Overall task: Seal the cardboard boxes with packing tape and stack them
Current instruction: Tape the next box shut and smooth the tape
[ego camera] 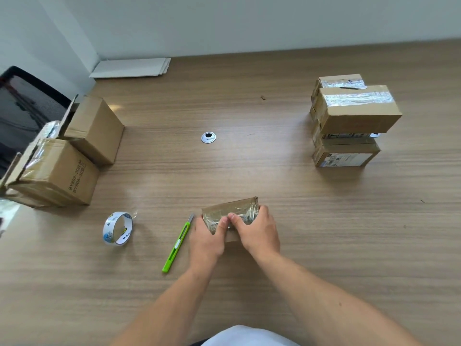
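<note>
The person at the table has a small box lying right in front of them, close to their side of the table, and both hands are on it. The left hand grips its left end and the right hand grips its right end, fingers curled round the sides, the 2 thumbs meeting on the crinkled clear tape across its top. Just beside the left hand lies a green knife, its tip pointing away from the person and close to the box's left corner. Further left, the roll of tape stands on its edge with a loose end sticking out, well apart from both hands. Along the table's left edge sit 2 more boxes with their flaps up, touching each other: the nearer open box, with printed lettering on its side and old tape on its flaps, and the farther open box behind it. A dark chair stands just past them. Well off to the right is the stack of sealed boxes, taped across their tops, the top box sitting askew and overhanging the ones below. A round cable cap sits in the middle of the table, and flat white sheets lie at the far edge by the wall.
</note>
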Motion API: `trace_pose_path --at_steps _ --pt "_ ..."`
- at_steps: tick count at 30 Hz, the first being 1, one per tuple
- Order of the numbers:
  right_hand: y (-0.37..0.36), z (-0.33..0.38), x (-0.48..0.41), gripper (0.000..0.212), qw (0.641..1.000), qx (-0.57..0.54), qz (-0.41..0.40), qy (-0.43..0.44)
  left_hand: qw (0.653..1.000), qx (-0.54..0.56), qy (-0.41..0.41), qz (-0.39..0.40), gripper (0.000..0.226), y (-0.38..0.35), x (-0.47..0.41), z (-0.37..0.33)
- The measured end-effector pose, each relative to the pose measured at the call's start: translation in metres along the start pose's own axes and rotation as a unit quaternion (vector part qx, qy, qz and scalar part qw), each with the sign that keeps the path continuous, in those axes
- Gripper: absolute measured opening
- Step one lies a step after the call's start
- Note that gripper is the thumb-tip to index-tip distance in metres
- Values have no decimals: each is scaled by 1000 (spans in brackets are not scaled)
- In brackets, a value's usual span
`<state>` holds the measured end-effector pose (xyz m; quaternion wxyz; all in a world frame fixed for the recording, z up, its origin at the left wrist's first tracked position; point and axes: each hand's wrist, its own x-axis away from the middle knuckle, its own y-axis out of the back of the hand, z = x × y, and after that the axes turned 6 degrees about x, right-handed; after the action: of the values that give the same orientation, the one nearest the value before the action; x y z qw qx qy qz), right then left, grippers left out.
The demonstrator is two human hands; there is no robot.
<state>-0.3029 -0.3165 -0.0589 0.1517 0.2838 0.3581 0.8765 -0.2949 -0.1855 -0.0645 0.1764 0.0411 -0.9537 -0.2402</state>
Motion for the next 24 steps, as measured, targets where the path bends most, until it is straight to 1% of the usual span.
trace_pose_path --at_steps 2,5,7,11,13,15,18,20,22,24 --pt "-2 1 2 76 1000 8 -13 -1 1000 -7 3 -10 58 -5 1 0" --pt "-4 1 1 68 1000 11 -10 9 1000 -17 1 -9 44 -5 -1 2" --pt "-4 0 1 60 1000 0 -9 18 1000 -21 -12 -9 39 -5 0 1" --pt "-7 -4 1 49 999 -28 -19 31 999 -29 -12 -12 36 -3 2 0" --pt "-8 -6 0 42 998 -43 -28 34 999 -37 -14 -8 31 -1 3 -1" --pt "-5 -5 0 42 998 -51 -29 30 999 -46 -9 -2 28 1 0 0" --pt "1 -1 4 45 998 -64 -20 15 999 -44 2 5 30 5 -4 1" --pt "4 1 6 42 997 -76 -16 5 999 -29 14 13 30 9 -6 2" --pt "5 1 3 39 997 -70 -7 -6 999 -11 35 8 38 12 -9 0" --pt "7 4 0 46 998 -51 5 -25 999 -13 51 1 46 11 -12 -7"
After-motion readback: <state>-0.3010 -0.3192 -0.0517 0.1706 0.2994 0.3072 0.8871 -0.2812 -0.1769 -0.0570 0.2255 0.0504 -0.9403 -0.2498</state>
